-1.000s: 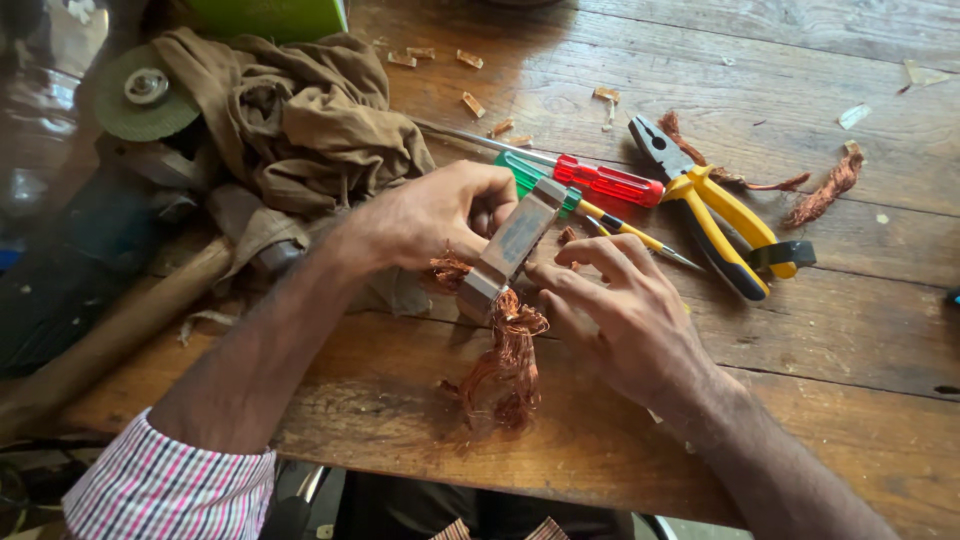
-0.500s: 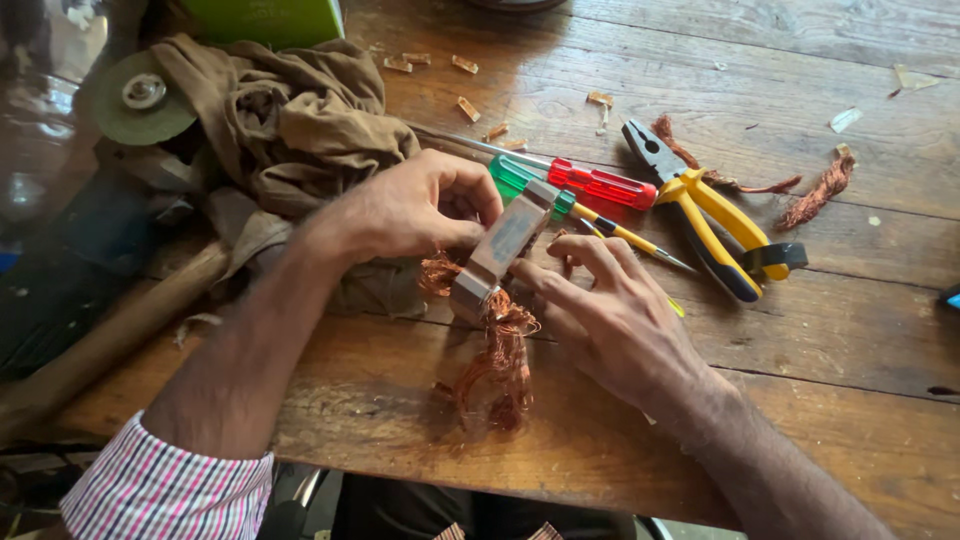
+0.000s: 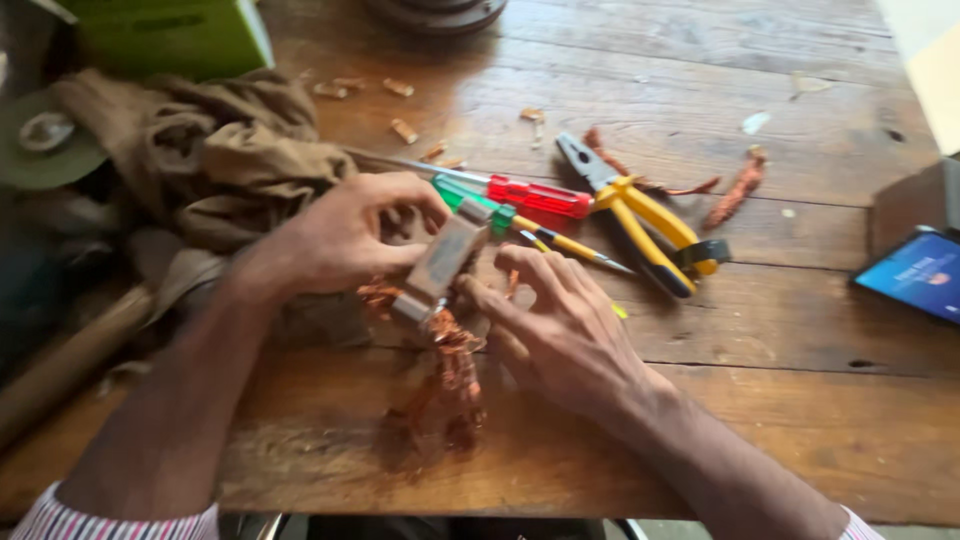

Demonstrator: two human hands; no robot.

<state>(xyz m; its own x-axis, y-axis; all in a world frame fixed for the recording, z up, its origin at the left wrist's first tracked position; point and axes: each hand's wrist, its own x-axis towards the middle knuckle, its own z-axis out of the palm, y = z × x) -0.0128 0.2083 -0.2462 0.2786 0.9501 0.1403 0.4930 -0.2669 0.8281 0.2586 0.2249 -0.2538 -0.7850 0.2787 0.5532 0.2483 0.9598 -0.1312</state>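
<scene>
Copper wire [image 3: 445, 385] lies in a tangled reddish bundle near the front edge of the wooden table [image 3: 700, 80], trailing down from the lower end of a small grey metal block [image 3: 440, 265]. At the bottom corners of the view, striped shirt cuffs are seen on both forearms. The block is held tilted above the table, between the two hands, with its upper end pointing away from the person. It is grasped by the left hand [image 3: 345, 235], whose thumb and fingers are closed around its upper part. The right hand [image 3: 565, 325] is placed just beside the block's lower end, with its fingertips at the point where the wire meets the metal; the picture is blurred there, so it cannot be told whether a strand is pinched or only touched.

Just beyond the hands, a red-handled screwdriver [image 3: 535, 197] and a green-handled one [image 3: 470, 200] are laid side by side, with a thinner yellow-handled tool [image 3: 570, 245] close by. Yellow-handled pliers [image 3: 640, 215] are set to their right. A crumpled brown cloth [image 3: 210, 150] is heaped to the left, behind the left hand. Small scraps of copper [image 3: 740, 185] are scattered further back. At the right edge, a phone [image 3: 915, 275] with a lit screen is seen, and a green box [image 3: 170, 35] stands at the far left corner.
</scene>
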